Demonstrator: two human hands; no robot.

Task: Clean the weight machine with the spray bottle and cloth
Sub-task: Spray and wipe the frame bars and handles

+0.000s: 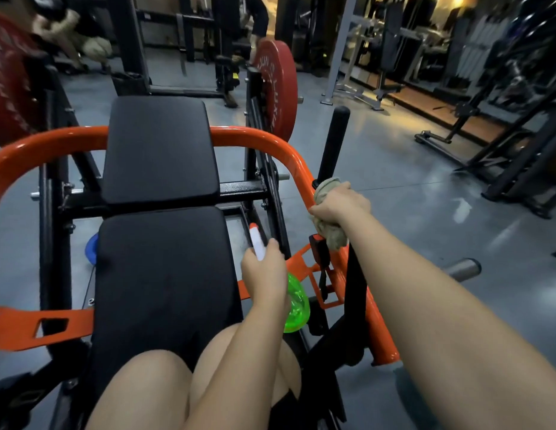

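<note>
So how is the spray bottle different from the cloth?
The spray bottle is shiny, see-through green plastic with a white head. The cloth is dull beige and crumpled. The left hand holds the spray bottle beside the black seat pad, while the right hand presses the cloth against the orange bar. Both are gripped, one in each hand.

Bare left hand, bare right hand, both forearms uncovered as far as visible, bare thighs, black shorts hem showing on one thigh
</note>
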